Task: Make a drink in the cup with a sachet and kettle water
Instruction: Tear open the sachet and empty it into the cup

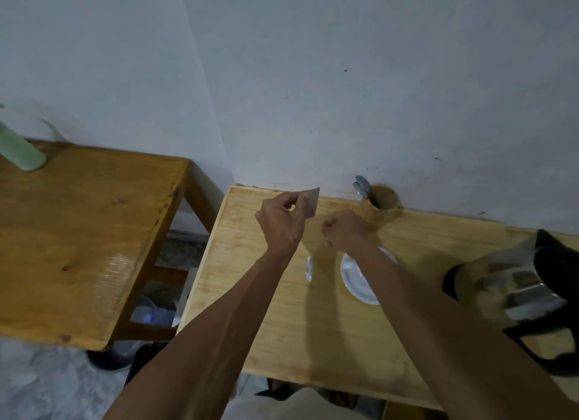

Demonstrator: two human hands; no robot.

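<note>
My left hand pinches a grey sachet by one edge and holds it up over the light wooden table. Just to the right, my right hand is blurred, its fingers curled; whether it holds anything cannot be told. Under my right forearm sits a white saucer; the cup is hidden by the arm. A spoon lies on the table left of the saucer. The steel kettle with black base and handle stands at the right.
A wooden holder with spoons stands against the wall behind my right hand. A darker wooden table at the left carries a green bottle. Bottles lie on the floor between the tables.
</note>
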